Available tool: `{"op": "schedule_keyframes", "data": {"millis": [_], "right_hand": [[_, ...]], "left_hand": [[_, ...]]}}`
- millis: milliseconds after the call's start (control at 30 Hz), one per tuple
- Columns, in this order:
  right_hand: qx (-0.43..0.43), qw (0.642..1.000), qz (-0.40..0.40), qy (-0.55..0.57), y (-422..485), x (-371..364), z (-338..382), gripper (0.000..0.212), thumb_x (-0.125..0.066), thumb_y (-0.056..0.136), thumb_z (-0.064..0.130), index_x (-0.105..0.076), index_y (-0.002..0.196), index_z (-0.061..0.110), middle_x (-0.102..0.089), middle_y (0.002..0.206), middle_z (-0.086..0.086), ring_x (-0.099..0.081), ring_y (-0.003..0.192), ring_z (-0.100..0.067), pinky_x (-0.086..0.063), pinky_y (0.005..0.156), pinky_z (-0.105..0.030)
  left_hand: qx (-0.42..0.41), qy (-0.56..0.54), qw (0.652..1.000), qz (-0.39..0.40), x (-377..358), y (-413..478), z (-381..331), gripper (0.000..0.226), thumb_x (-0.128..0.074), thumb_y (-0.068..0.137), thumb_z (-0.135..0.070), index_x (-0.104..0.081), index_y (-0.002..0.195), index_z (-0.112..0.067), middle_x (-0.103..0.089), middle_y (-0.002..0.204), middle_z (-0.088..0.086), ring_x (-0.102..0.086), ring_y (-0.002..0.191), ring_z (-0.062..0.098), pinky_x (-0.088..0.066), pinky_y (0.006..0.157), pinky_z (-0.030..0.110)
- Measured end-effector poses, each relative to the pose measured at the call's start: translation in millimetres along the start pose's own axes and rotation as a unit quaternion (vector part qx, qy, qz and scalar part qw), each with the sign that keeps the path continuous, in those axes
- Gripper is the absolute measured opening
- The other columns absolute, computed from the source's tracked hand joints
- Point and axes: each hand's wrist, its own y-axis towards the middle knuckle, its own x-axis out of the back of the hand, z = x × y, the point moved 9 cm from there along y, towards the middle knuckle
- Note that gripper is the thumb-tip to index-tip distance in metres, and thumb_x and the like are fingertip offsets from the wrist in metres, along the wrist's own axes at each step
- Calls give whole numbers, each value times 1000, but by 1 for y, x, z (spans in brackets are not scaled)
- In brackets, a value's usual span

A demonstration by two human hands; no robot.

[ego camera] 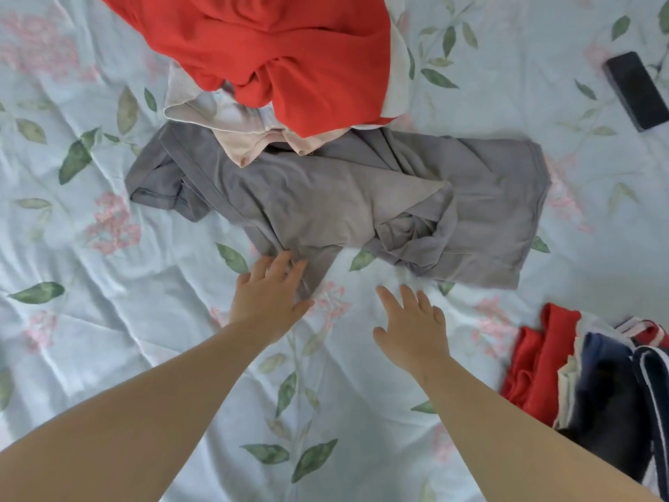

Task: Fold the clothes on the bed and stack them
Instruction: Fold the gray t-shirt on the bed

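Observation:
A crumpled grey T-shirt (340, 197) lies across the middle of the bed. Its upper edge is covered by a pale pink garment (249, 135) and a big red garment (275, 48). My left hand (269, 298) reaches to the shirt's near corner, with straight fingers touching the grey cloth. My right hand (412, 327) hovers open over the sheet just short of the shirt's lower right part, touching nothing that I can see.
The bed is covered by a light blue floral sheet (108, 320). At the lower right lies a pile of clothes in red (535, 356) and navy with white stripes (615, 400). A black phone (637, 90) rests at the upper right.

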Motion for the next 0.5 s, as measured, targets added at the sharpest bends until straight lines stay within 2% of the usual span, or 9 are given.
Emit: {"op": "schedule_keyframes", "data": {"millis": [100, 200, 267, 400, 500], "right_hand": [[10, 999, 36, 6, 8, -19, -2, 80, -47, 92, 36, 11, 148, 40, 19, 158, -4, 15, 145, -28, 0, 117, -46], [14, 999, 45, -2, 11, -29, -4, 87, -49, 90, 41, 17, 147, 38, 26, 155, -5, 20, 144, -30, 3, 117, -49], [18, 999, 50, -6, 13, -31, -5, 89, -49, 89, 43, 18, 146, 37, 29, 154, -6, 22, 143, -31, 3, 117, -49], [19, 998, 66, 5, 14, -32, -6, 91, -50, 87, 42, 18, 146, 39, 30, 154, -5, 25, 142, -30, 5, 117, -48], [15, 995, 94, 28, 15, -29, -8, 89, -52, 87, 42, 15, 147, 41, 29, 155, -2, 24, 143, -28, 5, 117, -47]], "left_hand": [[21, 27, 999, -26, -4, 9, -1, 72, -57, 81, -60, -35, 142, -28, -29, 149, -1, -34, 129, 30, -37, 94, 42], [-7, 28, 998, -59, -4, 18, 0, 69, -81, 55, -54, -64, 112, -19, -58, 121, 7, -56, 98, 36, -48, 71, 43], [-33, 26, 995, -91, -2, 20, 2, 62, -85, 49, -48, -69, 100, -16, -63, 108, 8, -60, 86, 37, -50, 62, 41], [-52, -37, 990, -129, 9, 21, 3, 32, -82, 65, -27, -71, 93, -15, -65, 101, 7, -58, 83, 38, -53, 62, 43], [-20, -98, 986, -132, 21, 25, 7, 13, -64, 86, -16, -68, 98, -11, -63, 106, 5, -53, 94, 38, -50, 78, 48]]}}
